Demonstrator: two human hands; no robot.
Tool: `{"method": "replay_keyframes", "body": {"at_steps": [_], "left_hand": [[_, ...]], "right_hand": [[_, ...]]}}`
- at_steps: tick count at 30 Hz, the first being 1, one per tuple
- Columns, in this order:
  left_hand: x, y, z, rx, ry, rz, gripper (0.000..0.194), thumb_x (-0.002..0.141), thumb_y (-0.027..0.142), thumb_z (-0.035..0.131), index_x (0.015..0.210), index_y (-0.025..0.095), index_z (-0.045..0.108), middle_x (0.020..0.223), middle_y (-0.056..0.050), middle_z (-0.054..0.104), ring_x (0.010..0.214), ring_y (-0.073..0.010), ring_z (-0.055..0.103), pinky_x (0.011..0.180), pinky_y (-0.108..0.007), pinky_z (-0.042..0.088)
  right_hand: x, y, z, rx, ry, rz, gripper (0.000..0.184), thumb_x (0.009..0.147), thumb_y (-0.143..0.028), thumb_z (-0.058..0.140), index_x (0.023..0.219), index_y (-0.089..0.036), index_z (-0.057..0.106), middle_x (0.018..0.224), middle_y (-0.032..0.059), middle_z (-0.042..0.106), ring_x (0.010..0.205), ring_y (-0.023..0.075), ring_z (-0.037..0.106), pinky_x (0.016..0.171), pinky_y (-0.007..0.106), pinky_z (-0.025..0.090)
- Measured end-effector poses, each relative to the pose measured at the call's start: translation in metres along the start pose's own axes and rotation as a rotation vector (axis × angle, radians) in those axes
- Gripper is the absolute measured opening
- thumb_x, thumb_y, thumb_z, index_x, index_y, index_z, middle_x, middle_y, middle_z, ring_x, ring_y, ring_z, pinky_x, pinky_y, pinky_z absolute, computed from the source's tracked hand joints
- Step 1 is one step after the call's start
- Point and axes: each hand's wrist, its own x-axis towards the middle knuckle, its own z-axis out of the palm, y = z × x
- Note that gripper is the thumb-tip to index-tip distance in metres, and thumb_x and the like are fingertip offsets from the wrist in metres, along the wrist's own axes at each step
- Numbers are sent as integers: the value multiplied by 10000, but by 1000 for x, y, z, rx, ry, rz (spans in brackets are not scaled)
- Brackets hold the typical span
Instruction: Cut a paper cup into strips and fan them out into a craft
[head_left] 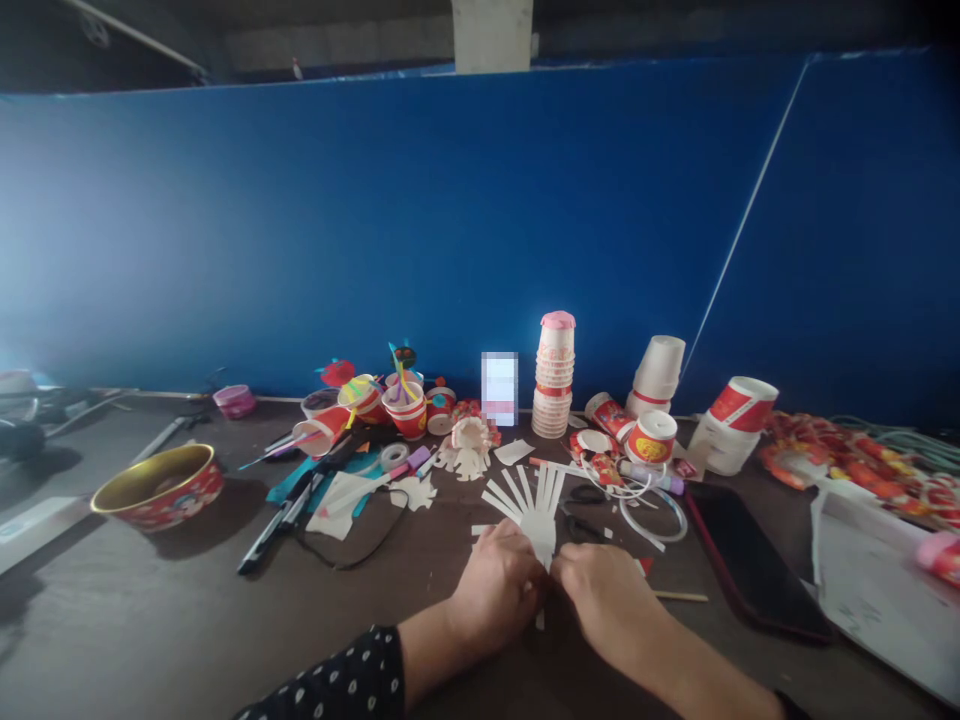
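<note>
Between my hands is a white paper cup (538,522) cut into strips, which fan out away from me. My left hand (501,585) is closed on its left side, fingers curled in. From the right, my right hand (600,592) pinches the near edge of the same piece, its fingertips partly hidden. A narrow white strip end shows below, between the hands. Just beyond the fan lie dark-handled scissors (585,505), and a cut paper piece (472,445) with a scalloped edge sits farther back.
A tall stack of paper cups (553,385) stands at the back beside a lit phone (499,390). On the right lie a dark phone (757,560) and a white sheet (877,590). A red-and-gold bowl (169,505) is at left, near a black utility knife (277,520).
</note>
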Motion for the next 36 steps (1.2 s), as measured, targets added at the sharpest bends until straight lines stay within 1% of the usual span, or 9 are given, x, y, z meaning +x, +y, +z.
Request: {"method": "replay_keyframes", "body": {"at_steps": [4, 10, 13, 17, 21, 25, 30, 33, 36], "left_hand": [[2, 3, -5, 35, -34, -16, 136, 678, 140, 544, 545, 162, 565, 647, -6, 582, 750, -156, 468, 670, -289, 285], [0, 6, -4, 16, -50, -39, 104, 644, 119, 559, 571, 185, 592, 670, 8, 585, 768, -149, 467, 687, -289, 269], [0, 6, -4, -5, -75, -54, 86, 634, 123, 570, 580, 185, 595, 690, 4, 594, 782, -155, 471, 700, -290, 276], [0, 7, -10, -29, -104, -68, 74, 649, 144, 569, 601, 190, 601, 697, -1, 606, 797, -169, 478, 706, -290, 295], [0, 5, -15, -54, -118, -52, 40, 650, 179, 585, 679, 189, 610, 728, -10, 607, 787, -171, 486, 711, -284, 327], [-1, 0, -15, -72, -100, -40, 81, 657, 241, 621, 710, 182, 606, 758, -16, 608, 791, -172, 499, 729, -288, 346], [-1, 0, -15, -64, -80, -11, 110, 683, 281, 616, 747, 195, 638, 768, -23, 605, 799, -176, 496, 748, -305, 344], [-1, 0, -13, -60, -72, 16, 78, 692, 264, 610, 732, 219, 659, 747, -12, 598, 786, -170, 481, 724, -302, 328], [-1, -1, -7, -43, -40, 33, 55, 684, 195, 598, 668, 218, 646, 724, 4, 591, 778, -157, 467, 706, -298, 304]], "right_hand": [[-2, 1, -2, 12, 6, 30, 233, 804, -102, 449, 710, -191, 642, 687, 18, 659, 608, 130, 603, 496, 236, 281], [-5, -5, -5, -100, -133, -4, 217, 775, -77, 487, 709, -167, 674, 732, 52, 680, 650, 158, 619, 502, 235, 313], [-5, -7, -1, -111, -119, -30, 205, 772, -68, 496, 736, -147, 683, 753, 63, 679, 693, 170, 621, 527, 238, 340], [-6, -6, 4, -105, -71, -86, 204, 773, -59, 504, 760, -147, 687, 761, 48, 674, 700, 166, 609, 532, 246, 349], [-7, -6, 1, -122, -76, -114, 202, 788, -74, 509, 725, -160, 681, 747, 31, 667, 692, 154, 600, 525, 242, 344], [-7, -6, -5, -117, -80, -108, 206, 788, -72, 505, 698, -156, 670, 746, 35, 663, 692, 146, 596, 528, 240, 344], [-7, -7, -11, -106, -107, -121, 225, 782, -72, 482, 685, -152, 668, 751, 48, 660, 717, 157, 596, 526, 251, 341], [-8, -7, -14, -86, -116, -104, 232, 771, -62, 462, 710, -153, 666, 778, 62, 661, 724, 154, 596, 542, 238, 352], [-8, -6, -15, -72, -137, -70, 240, 766, -56, 440, 730, -154, 657, 786, 69, 659, 718, 156, 601, 550, 235, 357]]}}
